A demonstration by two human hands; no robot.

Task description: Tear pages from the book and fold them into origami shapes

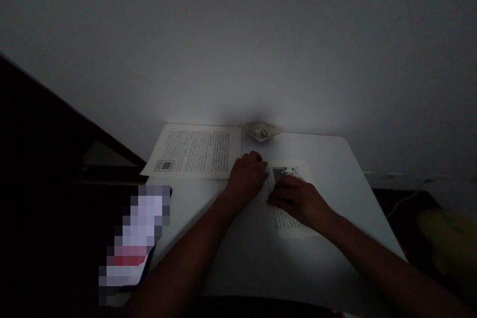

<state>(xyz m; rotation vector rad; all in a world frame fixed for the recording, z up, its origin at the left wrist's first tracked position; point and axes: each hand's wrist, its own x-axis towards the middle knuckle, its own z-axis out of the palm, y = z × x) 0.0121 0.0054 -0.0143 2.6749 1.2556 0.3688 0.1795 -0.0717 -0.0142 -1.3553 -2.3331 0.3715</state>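
A small printed page (292, 228) with a dark picture near its top lies on the white table. My right hand (296, 196) is over this page, fingers bent and drawn together, tips near its left edge. Whatever those fingers pinch is hidden. Just left of the page is my left hand (249, 174), its fingers curled and its thumb side close to the page's upper left edge. I cannot make out anything between these fingers. Beyond my left hand stands a folded paper holder (261, 132), with small pale bits inside.
A larger printed sheet (197, 151) with a square code lies at the table's back left, overhanging the left edge. A phone (137, 238), its screen blurred out, is at the left edge. The wall (238, 59) rises behind the table (331, 159). The light is dim.
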